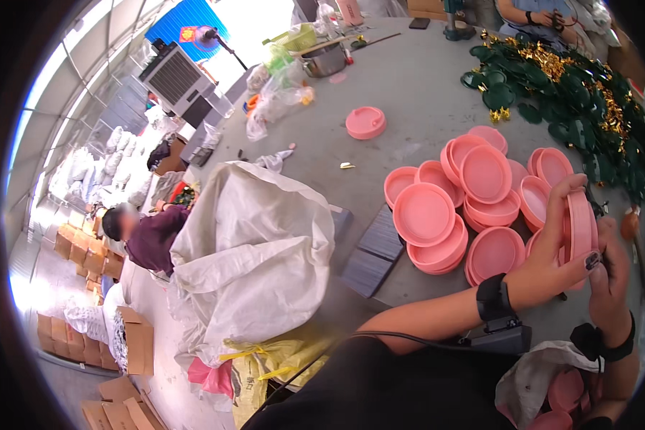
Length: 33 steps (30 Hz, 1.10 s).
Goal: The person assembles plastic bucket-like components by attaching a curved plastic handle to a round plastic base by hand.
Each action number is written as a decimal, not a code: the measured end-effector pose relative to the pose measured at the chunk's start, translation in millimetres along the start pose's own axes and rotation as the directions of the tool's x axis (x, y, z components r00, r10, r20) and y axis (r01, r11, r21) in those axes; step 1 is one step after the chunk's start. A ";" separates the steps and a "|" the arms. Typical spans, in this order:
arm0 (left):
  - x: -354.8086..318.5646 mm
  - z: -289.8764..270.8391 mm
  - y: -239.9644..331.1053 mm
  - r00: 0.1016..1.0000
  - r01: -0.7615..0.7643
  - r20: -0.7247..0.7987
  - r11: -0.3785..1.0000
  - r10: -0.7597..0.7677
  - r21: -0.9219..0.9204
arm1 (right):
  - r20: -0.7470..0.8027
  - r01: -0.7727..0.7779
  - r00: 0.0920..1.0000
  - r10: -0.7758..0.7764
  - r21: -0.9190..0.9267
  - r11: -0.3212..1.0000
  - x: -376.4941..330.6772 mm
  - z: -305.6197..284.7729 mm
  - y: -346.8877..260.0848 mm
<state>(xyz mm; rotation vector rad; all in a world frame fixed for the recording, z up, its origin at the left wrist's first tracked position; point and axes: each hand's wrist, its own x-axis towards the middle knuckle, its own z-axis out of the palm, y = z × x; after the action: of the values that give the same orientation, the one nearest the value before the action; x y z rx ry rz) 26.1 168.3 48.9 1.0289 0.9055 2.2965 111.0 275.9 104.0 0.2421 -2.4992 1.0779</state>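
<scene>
the left hand (555,251) grips a round pink plastic lid (579,228) on edge, its flat faces turned sideways; the right hand (610,276) closes on its near rim. the heap of pink lids (466,208) lies just left on the grey counter (416,93).

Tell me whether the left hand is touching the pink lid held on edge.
Touching. The head view shows the left hand wrapped over the upright pink lid, fingers on its rim and thumb against its edge, with the right hand beside it.
</scene>
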 end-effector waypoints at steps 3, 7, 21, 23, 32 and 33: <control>6.0 6.5 1.6 0.981 -0.192 -0.041 0.981 0.192 0.003 | -0.054 0.066 0.996 -0.064 0.028 0.997 8.1 6.0 -0.4; 9.0 -0.8 -5.0 0.898 -0.409 -0.028 0.856 0.440 0.318 | -0.114 0.127 0.986 -0.119 0.061 0.990 10.2 10.4 -0.8; 4.5 -7.0 3.7 0.840 -0.530 0.058 0.838 0.540 -0.131 | -0.030 0.443 0.895 -0.445 -0.071 0.894 18.9 17.3 7.1; 8.7 -11.4 -3.5 0.860 -0.318 -0.125 0.711 0.495 0.627 | -0.003 0.427 0.903 -0.431 -0.128 0.895 19.7 14.1 11.0; 7.6 -22.4 -9.2 0.948 -0.075 -0.316 0.932 -0.043 -0.354 | -0.017 -0.260 0.964 0.264 0.110 0.959 7.2 -13.9 38.0; 6.9 -20.1 -9.8 0.948 -0.078 -0.317 0.930 -0.043 -0.358 | 0.050 -0.317 0.948 0.313 0.158 0.935 3.8 -9.9 39.4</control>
<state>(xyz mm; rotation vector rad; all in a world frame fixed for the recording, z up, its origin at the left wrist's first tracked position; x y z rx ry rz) 7.6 171.7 34.9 0.5151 0.5424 2.5639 98.3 310.2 86.0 -0.1072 -2.5294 1.4170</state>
